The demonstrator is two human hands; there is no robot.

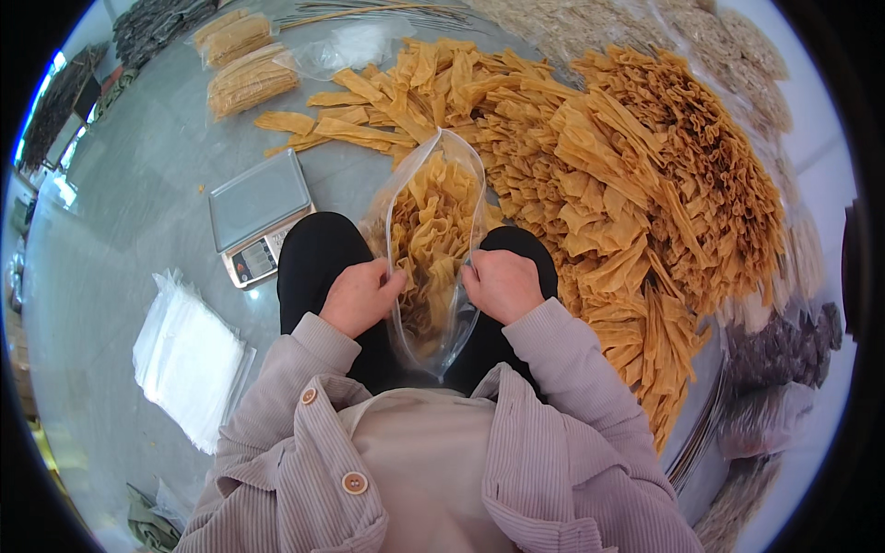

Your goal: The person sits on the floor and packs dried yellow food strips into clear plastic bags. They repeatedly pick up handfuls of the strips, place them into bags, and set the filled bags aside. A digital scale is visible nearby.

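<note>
Between my knees stands a clear plastic bag, its mouth spread wide towards me. Wrinkled yellow-brown dried sheets, perhaps tofu skin, fill much of it. My left hand pinches the left rim of the bag between thumb and fingers. On the opposite rim, my right hand has a similar pinch. Both hands rest close to my black-clad knees. A large heap of the same dried sheets spreads over the floor beyond the bag and to its right.
A digital scale sits left of my knees, with a stack of clear plastic bags nearer me. Packed bundles of pale yellow sticks lie at the far left. Dark wrapped packages and thin rods line the right side.
</note>
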